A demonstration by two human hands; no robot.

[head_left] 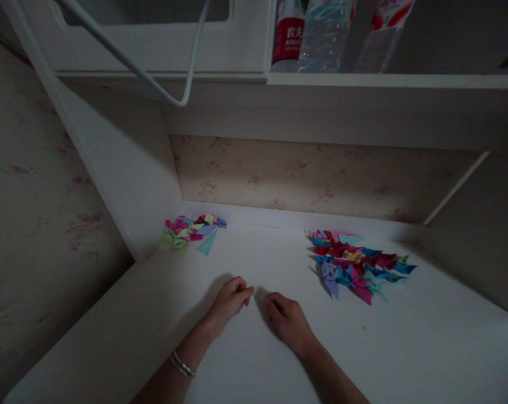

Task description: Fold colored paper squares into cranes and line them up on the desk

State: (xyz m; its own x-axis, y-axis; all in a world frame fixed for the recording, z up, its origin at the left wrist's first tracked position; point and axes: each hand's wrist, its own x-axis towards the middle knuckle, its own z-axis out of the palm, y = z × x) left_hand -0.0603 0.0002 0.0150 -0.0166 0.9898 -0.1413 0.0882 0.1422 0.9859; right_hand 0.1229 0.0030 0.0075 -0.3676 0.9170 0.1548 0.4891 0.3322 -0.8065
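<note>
Both clenched, my left hand (232,300) and right hand (290,322) show nothing held; folded papers (354,257) beyond the right look light, crushable: I'd pinch their creases.

Left hand (231,302), right hand (290,322) — both curled, white desk (254,370), colourful folded papers (355,264)

Head-worn view, facing forward, angled down

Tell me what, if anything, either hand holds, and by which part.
No held thing shows in the curled left hand or right hand; something small could be hidden.
</note>
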